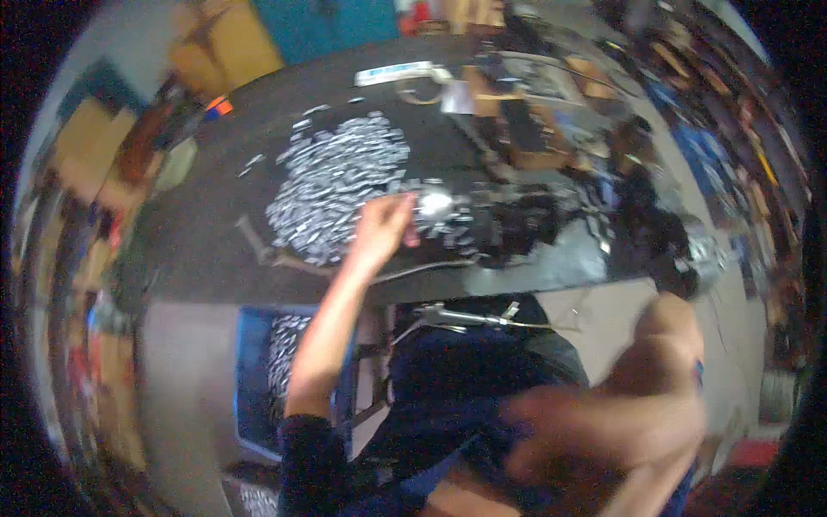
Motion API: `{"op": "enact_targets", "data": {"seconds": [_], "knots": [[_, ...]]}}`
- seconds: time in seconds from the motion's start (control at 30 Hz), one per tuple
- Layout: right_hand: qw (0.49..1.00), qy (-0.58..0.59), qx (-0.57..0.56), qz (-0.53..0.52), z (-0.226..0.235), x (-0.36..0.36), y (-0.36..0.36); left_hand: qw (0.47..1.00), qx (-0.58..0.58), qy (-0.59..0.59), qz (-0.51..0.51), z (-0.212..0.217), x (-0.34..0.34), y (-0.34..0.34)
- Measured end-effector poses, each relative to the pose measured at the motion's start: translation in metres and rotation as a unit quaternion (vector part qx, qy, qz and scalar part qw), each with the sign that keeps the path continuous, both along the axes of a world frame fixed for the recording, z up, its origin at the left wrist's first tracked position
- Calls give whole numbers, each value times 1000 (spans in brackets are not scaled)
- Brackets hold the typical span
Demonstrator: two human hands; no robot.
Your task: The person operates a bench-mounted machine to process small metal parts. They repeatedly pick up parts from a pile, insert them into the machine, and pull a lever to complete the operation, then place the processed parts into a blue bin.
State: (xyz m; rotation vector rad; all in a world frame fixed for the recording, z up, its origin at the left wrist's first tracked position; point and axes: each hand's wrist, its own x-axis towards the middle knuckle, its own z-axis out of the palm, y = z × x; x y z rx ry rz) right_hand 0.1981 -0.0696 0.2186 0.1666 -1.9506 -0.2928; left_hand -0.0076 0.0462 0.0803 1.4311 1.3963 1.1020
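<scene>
My left hand [385,222] reaches over the dark worktable, at the right edge of a wide pile of small shiny metal pieces [336,181]. Its fingers are drawn together; what they hold, if anything, is too blurred to name. A bright, shiny patch [433,205] lies just beyond the fingertips, among loose pieces. Low on the right, my right hand [551,422] is smeared by motion near my lap, so its fingers cannot be read. Between the table edge and my lap lies a slim metal tool [465,317] with a thin rod.
Below the table edge on the left stands a blue bin [251,388] with more metal pieces inside. A bent bar [413,270] lies along the table's near side. Cardboard boxes [530,133] and dark, cluttered items fill the right side. A white strip-shaped box [393,73] lies at the back.
</scene>
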Motion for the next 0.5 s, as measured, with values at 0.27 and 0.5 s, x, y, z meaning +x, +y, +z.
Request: {"op": "enact_targets", "data": {"seconds": [0.27,0.5], "knots": [[948,-57,-261,-175,-27,72,74,976,61,-202,-56,-9,-15,12],[722,221,-651,-77,-160,150,176,996,20,-82,-29,-17,1,25]]}}
